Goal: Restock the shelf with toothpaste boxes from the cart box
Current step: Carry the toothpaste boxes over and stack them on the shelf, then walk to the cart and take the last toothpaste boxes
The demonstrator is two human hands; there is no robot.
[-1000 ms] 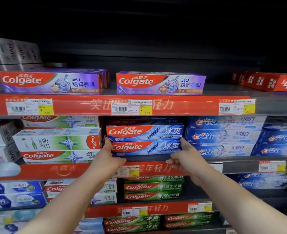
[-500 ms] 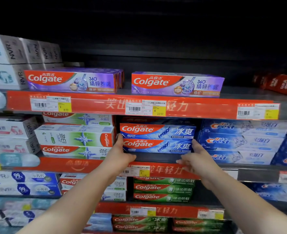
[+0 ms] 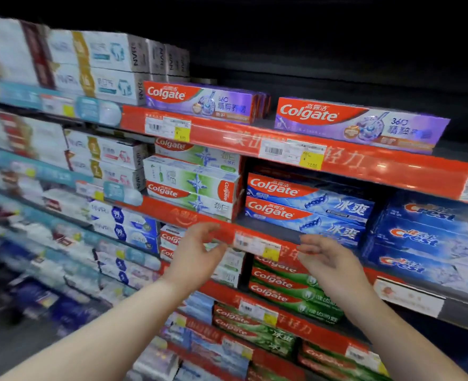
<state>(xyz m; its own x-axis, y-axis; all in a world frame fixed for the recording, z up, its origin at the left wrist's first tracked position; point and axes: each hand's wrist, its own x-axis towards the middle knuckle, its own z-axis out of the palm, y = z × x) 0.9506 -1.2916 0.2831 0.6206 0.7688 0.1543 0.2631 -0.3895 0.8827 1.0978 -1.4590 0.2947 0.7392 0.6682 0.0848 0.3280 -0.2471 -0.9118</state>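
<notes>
**Light cartons, taken by the ends**

Both hands empty, fingers loosely spread: left hand [image 3: 197, 251], right hand [image 3: 327, 257]; the two stacked blue-and-red cardboard Colgate boxes [image 3: 307, 210] sit on the red-edged middle shelf [image 3: 257, 242]; probably light, stiff, crushable; best pinched by their short ends.

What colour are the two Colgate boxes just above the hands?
Blue with a red logo band, on the stacked cardboard Colgate boxes, head view.

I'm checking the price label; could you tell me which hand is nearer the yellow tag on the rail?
Left. The left hand is just left of the yellow tag, fingertips near its label; the right hand is farther right.
</notes>
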